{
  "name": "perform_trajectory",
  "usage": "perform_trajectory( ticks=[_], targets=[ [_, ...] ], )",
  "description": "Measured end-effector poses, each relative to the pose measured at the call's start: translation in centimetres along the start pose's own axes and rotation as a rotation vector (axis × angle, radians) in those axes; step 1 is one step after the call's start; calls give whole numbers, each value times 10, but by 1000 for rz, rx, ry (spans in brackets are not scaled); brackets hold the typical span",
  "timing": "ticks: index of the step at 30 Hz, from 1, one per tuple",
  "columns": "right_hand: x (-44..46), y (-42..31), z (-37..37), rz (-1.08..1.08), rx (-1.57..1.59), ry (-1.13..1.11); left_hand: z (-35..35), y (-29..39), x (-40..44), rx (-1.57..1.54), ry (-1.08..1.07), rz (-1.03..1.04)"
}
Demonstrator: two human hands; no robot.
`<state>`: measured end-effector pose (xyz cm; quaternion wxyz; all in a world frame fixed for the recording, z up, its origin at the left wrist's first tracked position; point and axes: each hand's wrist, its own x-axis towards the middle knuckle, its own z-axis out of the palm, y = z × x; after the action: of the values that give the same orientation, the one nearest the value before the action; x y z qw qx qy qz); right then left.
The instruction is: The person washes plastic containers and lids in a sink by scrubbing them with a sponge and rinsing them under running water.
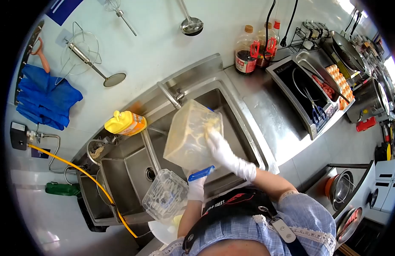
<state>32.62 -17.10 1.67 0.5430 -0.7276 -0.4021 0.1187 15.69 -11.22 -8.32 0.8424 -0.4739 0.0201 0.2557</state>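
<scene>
Over the sink basin, a translucent plastic container (pixel 186 138) with blue clips is held tilted. My left hand (pixel 196 187), in a white glove, grips its lower edge beside a blue clip (pixel 201 173). My right hand (pixel 221 149), also gloved in white, reaches to the container's right side with its fingers bent. Something yellowish shows at those fingers, too blurred to name. Left of my left hand, a clear ridged plastic container or lid (pixel 165 194) rests over the sink's front edge. Above the container stands the faucet (pixel 169 94).
A yellow jug (pixel 125 123) stands behind the sink divider (pixel 151 149). A yellow hose (pixel 84 169) crosses the left basin. To the right are sauce bottles (pixel 246 51), an induction cooker (pixel 302 91) with blue-handled scissors (pixel 319 114), and eggs (pixel 340 83). Utensils hang on the wall.
</scene>
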Motion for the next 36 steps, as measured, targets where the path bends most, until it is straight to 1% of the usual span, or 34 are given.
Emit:
perform_trajectory(
  ticks=[1, 2, 3, 5, 6, 8, 10, 11, 12, 13, 14, 16, 17, 18, 20, 22, 24, 25, 26, 27, 28, 29, 30, 31, 32, 33, 34, 35, 36],
  targets=[
    [26, 13, 2, 119, 33, 27, 0, -8, 3, 702, 74, 134],
    [43, 18, 3, 238, 66, 58, 0, -19, 9, 1149, 155, 199],
    [40, 15, 4, 235, 70, 67, 0, -26, 10, 1295, 181, 228],
    [19, -2, 6, -161, -6, 76, 2, -32, 14, 1363, 178, 234],
    [4, -28, 2, -259, -110, 17, 4, -34, 13, 1371, 169, 226],
    [-1, -62, -21, -463, -104, -273, 10, -38, 10, 1383, 164, 210],
    [24, -54, -35, -603, -73, -397, 12, -42, 8, 1382, 166, 189],
    [31, -4, -13, -521, -147, -424, 12, -45, 7, 1374, 162, 181],
    [48, -12, -28, -460, -133, -244, 11, -48, 7, 1381, 158, 174],
    [70, 6, -27, -281, -89, -194, 8, -50, 10, 1382, 157, 168],
    [86, 37, -17, -243, -103, -32, 5, -53, 10, 1381, 148, 167],
    [59, 25, -8, -167, -100, 142, 5, -55, 12, 1396, 122, 172],
    [30, 3, -6, -51, 115, 42, 8, -55, 14, 1401, 106, 166],
    [8, -18, -9, -139, -88, -56, 12, -56, 13, 1407, 90, 161],
    [-6, -52, -27, -246, -155, -153, 22, -66, 7, 1424, 70, 138],
    [-2, -9, -16, -195, -70, 24, 32, -79, -5, 1442, 32, 105],
    [23, 18, -21, 116, 71, 284, 40, -93, -21, 1460, -10, 64],
    [37, 37, -30, 238, 203, 313, 45, -101, -29, 1472, -40, 47],
    [47, 59, -32, 431, 378, 371, 50, -109, -36, 1493, -59, 49],
    [49, 71, -48, 504, 629, 134, 56, -113, -43, 1512, -90, 46],
    [53, 82, -63, 626, 956, -56, 64, -115, -47, 1541, -19, 128],
    [56, 92, -78, 805, 1224, -239, 71, -117, -51, 1563, 44, 206],
    [64, 97, -87, 1041, 1570, -372, 78, -113, -53, 1574, 217, 333],
    [72, 70, -101, 1204, 1271, -279, 86, -92, -54, 1815, 243, 367],
    [73, 55, -110, 1180, 1190, -308, 91, -72, -55, 2057, 277, 395],
    [75, 51, -116, 1164, 1178, -351, 97, -81, -56, 2219, 280, 468],
    [77, 50, -121, 1145, 1165, -391, 101, -90, -55, 2219, 276, 464],
    [81, 59, -120, 1143, 1165, -384, 105, -97, -54, 2349, 212, 535],
    [87, 61, -118, 1071, 1066, -418, 106, -102, -51, 2476, 141, 609]
  ],
)
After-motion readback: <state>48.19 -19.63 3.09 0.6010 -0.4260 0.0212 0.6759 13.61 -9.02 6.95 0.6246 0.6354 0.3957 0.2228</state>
